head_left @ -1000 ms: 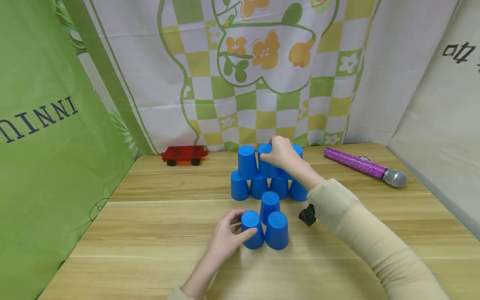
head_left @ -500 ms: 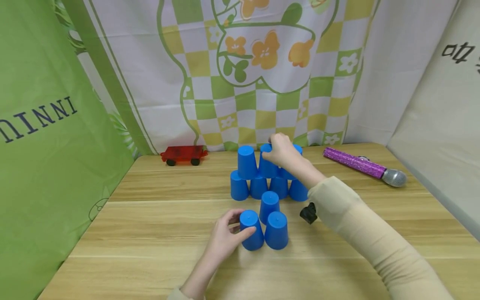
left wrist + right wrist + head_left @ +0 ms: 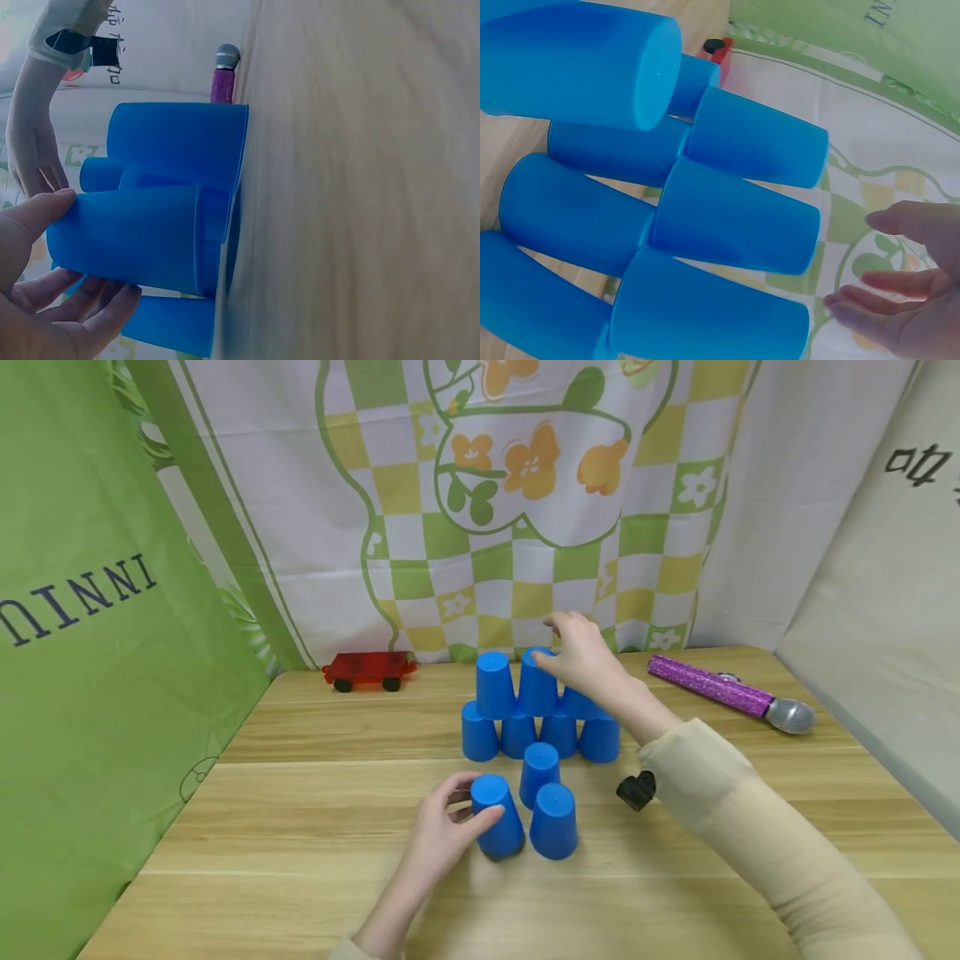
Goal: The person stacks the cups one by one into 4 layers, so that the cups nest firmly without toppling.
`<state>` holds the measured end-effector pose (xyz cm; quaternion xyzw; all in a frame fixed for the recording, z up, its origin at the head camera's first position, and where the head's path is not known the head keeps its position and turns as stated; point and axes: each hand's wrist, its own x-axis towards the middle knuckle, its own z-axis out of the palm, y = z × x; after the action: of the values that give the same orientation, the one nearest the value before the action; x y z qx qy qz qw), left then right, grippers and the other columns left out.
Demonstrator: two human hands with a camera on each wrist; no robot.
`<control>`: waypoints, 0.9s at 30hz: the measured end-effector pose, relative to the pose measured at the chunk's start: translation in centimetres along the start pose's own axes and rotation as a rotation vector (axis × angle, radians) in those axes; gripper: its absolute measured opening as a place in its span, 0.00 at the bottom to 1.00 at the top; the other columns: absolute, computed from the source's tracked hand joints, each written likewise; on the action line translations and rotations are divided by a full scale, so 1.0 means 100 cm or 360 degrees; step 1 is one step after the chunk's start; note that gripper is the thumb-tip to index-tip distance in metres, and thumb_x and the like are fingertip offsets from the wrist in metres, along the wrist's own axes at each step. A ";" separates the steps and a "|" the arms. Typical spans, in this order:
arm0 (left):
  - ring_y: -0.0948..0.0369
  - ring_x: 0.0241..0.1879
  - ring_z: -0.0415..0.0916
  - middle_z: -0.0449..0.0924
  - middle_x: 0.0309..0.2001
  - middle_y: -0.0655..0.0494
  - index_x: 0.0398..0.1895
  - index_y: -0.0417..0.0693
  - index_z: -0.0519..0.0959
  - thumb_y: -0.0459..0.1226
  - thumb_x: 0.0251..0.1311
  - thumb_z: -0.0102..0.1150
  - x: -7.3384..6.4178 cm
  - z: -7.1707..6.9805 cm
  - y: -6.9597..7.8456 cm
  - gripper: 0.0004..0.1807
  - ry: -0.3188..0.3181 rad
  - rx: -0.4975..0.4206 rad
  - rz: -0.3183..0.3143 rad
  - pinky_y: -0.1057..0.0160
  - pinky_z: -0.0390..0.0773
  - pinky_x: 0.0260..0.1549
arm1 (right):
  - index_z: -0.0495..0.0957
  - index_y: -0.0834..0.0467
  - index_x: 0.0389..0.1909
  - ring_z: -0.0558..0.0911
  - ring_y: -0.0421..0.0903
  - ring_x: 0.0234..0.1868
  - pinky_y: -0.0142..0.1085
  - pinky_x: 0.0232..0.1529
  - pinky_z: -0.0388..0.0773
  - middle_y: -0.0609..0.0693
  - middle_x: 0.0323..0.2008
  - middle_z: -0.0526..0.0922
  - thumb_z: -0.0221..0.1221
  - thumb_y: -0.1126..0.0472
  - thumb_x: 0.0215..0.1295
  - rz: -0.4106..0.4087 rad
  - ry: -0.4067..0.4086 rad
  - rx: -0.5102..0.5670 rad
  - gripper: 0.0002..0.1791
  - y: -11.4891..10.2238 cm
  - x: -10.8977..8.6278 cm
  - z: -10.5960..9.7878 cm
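My left hand (image 3: pixel 438 831) grips an upside-down blue cup (image 3: pixel 498 822) between thumb and fingers. That cup leans left; whether its rim fully clears the table I cannot tell. Two more upside-down blue cups, one right (image 3: pixel 553 822) and one behind (image 3: pixel 540 774), stand close by. Farther back, a bottom row of several blue cups (image 3: pixel 480 732) carries three more, left (image 3: pixel 495 687), middle (image 3: pixel 537 687) and right (image 3: pixel 577 700). Over the middle and right upper cups hovers my right hand (image 3: pixel 588 656), fingers parted and holding nothing. The right wrist view shows that hand (image 3: pixel 907 292) apart from the upper cups.
On the wooden table (image 3: pixel 315 827), a red toy wagon (image 3: pixel 369 670) stands at the back left. A purple microphone (image 3: pixel 712 685) lies at the back right. Printed cloth (image 3: pixel 532 585) hangs behind the table, with a green cloth (image 3: pixel 97 693) on the left.
My right hand has let go of the middle upper cup and moved up and right. The cup in my left hand has tilted left, away from the cup beside it.
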<state>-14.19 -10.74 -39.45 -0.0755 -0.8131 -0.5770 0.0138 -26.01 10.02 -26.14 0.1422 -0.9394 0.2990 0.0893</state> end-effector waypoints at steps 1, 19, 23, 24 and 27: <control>0.52 0.49 0.76 0.78 0.50 0.48 0.52 0.46 0.75 0.44 0.52 0.68 0.000 -0.001 0.001 0.24 0.0006 0.0003 0.0007 0.53 0.80 0.49 | 0.65 0.70 0.61 0.71 0.61 0.57 0.52 0.56 0.73 0.67 0.56 0.71 0.58 0.61 0.63 -0.0028 0.0046 0.0023 0.28 0.001 -0.003 -0.002; 0.52 0.49 0.78 0.80 0.50 0.48 0.51 0.46 0.76 0.42 0.52 0.69 0.024 -0.037 0.048 0.23 0.0248 0.0055 0.0169 0.48 0.79 0.50 | 0.67 0.67 0.61 0.71 0.61 0.62 0.51 0.62 0.69 0.66 0.59 0.72 0.59 0.55 0.64 -0.0062 0.0420 0.0494 0.29 0.044 -0.074 -0.013; 0.51 0.50 0.77 0.78 0.52 0.47 0.52 0.45 0.75 0.42 0.52 0.68 0.034 -0.048 0.066 0.24 0.0251 0.0112 0.0234 0.48 0.78 0.50 | 0.66 0.68 0.61 0.71 0.62 0.61 0.52 0.62 0.68 0.67 0.59 0.72 0.56 0.52 0.67 0.0013 0.0269 0.0537 0.29 0.048 -0.093 -0.008; 0.51 0.50 0.77 0.78 0.52 0.47 0.53 0.45 0.75 0.42 0.52 0.68 0.037 -0.050 0.071 0.25 0.0257 0.0122 0.0254 0.48 0.78 0.50 | 0.66 0.68 0.61 0.71 0.62 0.61 0.52 0.62 0.68 0.67 0.59 0.72 0.55 0.52 0.67 0.0036 0.0234 0.0542 0.29 0.050 -0.098 -0.006; 0.50 0.50 0.77 0.79 0.51 0.46 0.53 0.44 0.75 0.42 0.53 0.68 0.048 -0.056 0.086 0.25 0.0282 0.0149 0.0315 0.49 0.79 0.50 | 0.65 0.68 0.61 0.72 0.62 0.61 0.50 0.61 0.70 0.66 0.60 0.72 0.53 0.52 0.68 0.0091 0.0183 0.0578 0.29 0.052 -0.113 0.000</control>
<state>-18.07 -12.74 -28.96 -0.1036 -0.8234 -0.5385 0.1458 -16.97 16.45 -31.80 0.1118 -0.8669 0.4737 0.1071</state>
